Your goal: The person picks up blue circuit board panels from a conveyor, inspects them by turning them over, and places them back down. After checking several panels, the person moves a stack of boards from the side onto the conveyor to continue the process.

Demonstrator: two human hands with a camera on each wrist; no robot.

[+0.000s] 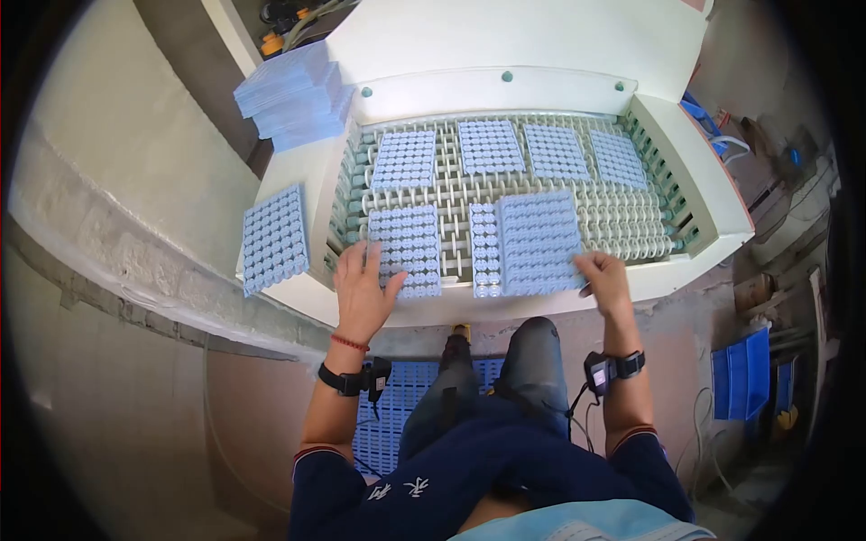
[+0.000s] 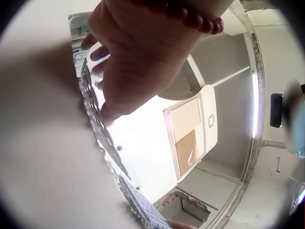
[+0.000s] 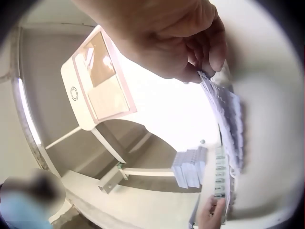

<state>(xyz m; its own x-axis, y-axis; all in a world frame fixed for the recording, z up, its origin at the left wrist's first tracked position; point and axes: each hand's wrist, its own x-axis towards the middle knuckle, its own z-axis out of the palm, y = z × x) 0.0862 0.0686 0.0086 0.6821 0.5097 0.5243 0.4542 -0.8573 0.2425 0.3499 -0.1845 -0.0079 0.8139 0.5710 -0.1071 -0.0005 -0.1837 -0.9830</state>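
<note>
My left hand (image 1: 363, 287) rests with spread fingers on the left edge of a blue dimpled sheet (image 1: 406, 248) lying on the machine's front rollers. In the left wrist view, that hand (image 2: 138, 57) touches the sheet, seen edge-on. My right hand (image 1: 604, 279) pinches the lower right corner of another blue sheet (image 1: 541, 242), which overlaps a sheet (image 1: 485, 248) showing as a strip at its left. In the right wrist view, thumb and fingers of the right hand (image 3: 176, 43) pinch the corner of the blue sheets (image 3: 226, 114); how many sheets they hold, I cannot tell.
Several blue sheets (image 1: 403, 160) lie in a back row on the white rollers (image 1: 622, 221). One sheet (image 1: 275, 240) leans over the machine's left rim. A stack of blue sheets (image 1: 298, 95) stands at the back left corner. Blue bins (image 1: 741, 374) are at the right.
</note>
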